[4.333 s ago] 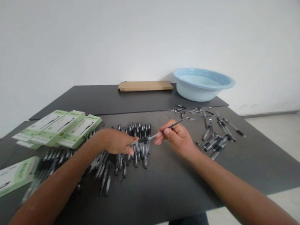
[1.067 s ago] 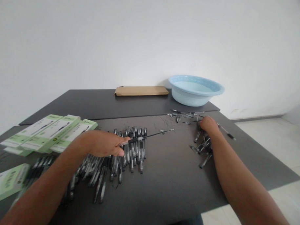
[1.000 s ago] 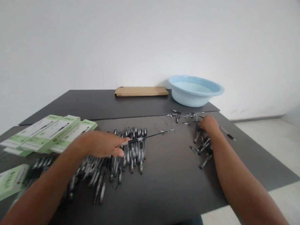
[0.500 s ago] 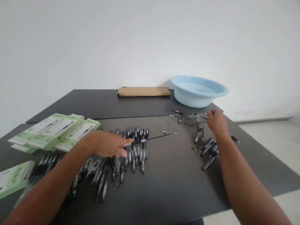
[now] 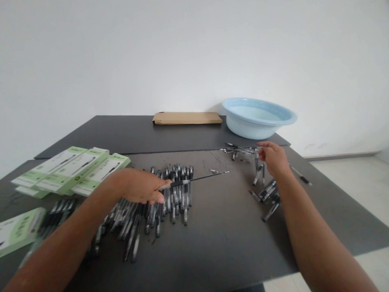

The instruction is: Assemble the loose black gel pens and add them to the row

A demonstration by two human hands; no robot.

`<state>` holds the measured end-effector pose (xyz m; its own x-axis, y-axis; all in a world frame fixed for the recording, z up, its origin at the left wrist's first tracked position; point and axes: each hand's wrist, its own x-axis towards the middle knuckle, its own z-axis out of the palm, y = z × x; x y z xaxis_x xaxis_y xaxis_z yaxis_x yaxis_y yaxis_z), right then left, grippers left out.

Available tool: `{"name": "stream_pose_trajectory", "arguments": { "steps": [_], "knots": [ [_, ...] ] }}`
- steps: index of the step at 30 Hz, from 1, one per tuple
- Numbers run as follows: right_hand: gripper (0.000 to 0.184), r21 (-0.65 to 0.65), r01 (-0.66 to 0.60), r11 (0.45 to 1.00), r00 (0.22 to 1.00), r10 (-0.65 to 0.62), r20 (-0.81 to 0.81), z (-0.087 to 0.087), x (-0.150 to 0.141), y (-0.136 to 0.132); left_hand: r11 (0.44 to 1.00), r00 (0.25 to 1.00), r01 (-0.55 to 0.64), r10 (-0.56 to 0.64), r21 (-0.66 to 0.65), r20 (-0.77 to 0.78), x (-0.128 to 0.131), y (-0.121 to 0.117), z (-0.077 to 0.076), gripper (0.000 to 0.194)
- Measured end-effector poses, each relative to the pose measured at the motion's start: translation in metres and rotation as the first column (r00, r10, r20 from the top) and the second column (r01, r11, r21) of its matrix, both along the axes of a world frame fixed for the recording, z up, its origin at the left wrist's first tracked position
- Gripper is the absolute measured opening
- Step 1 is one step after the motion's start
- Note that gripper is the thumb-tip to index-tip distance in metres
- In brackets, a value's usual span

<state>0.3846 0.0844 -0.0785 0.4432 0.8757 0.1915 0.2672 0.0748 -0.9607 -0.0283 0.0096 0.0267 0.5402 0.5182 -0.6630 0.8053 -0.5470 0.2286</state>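
My left hand (image 5: pixel 145 187) is closed around a clear pen barrel with a black grip (image 5: pixel 176 184). A long thin ink refill (image 5: pixel 209 176) sticks out of the barrel's front, pointing right. Under and beside this hand lies a dense pile of capped pens (image 5: pixel 176 200). My right hand (image 5: pixel 273 158) hovers over the far right of the table, thumb and index finger apart. Close to its fingertips are scattered small pen parts (image 5: pixel 239 150). Nearer me, partly behind my right forearm, is a small heap of pen pieces (image 5: pixel 267 191).
Green-and-white pen boxes (image 5: pixel 85 170) are stacked at the left, and another box (image 5: pixel 14 233) lies nearer me. A flat brown cardboard piece (image 5: pixel 187 118) lies at the back. Beside it stands a light blue basin (image 5: pixel 252 129). A single pen (image 5: pixel 301 175) lies near the right edge.
My right hand has shifted slightly left, and its thumb and index finger have spread apart. My left hand and the pen in it have stayed almost still.
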Motion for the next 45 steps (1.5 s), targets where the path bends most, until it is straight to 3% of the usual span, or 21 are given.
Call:
{"name": "stream_pose_trajectory", "arguments": {
  "steps": [7,12,17,21,26,35,45],
  "knots": [
    [0.008,0.096,-0.141,0.985,0.967,0.158,-0.198,0.007,-0.016,-0.005,0.999,1.000,-0.030,0.030,-0.028,0.005,0.000,0.003,-0.003,0.059],
    [0.007,0.156,-0.294,0.943,0.918,0.323,-0.229,0.018,-0.042,-0.017,0.995,0.998,-0.060,0.058,-0.077,-0.024,0.005,0.003,-0.001,0.050],
    [0.015,0.208,-0.552,0.808,0.824,0.566,-0.014,0.030,-0.076,-0.042,0.992,0.996,-0.088,0.087,-0.095,-0.015,0.004,0.005,-0.003,0.042],
    [0.021,0.132,-0.674,0.727,0.729,0.627,0.274,0.044,-0.094,-0.064,0.988,0.994,-0.111,0.112,-0.112,0.004,0.000,0.009,-0.007,0.035],
    [0.022,0.087,-0.779,0.621,0.607,0.714,0.349,0.051,-0.101,-0.076,0.989,0.995,-0.094,0.096,-0.115,0.012,0.000,0.011,-0.009,0.036],
    [0.008,0.018,-0.762,0.648,0.546,0.627,0.556,0.051,-0.108,-0.085,0.991,0.997,-0.074,0.073,-0.108,-0.014,0.004,0.010,-0.009,0.033],
    [0.003,-0.032,-0.746,0.665,0.498,0.591,0.635,0.049,-0.114,-0.083,0.992,0.998,-0.070,0.068,-0.104,-0.019,0.006,0.010,-0.009,0.036]
  ]
}}
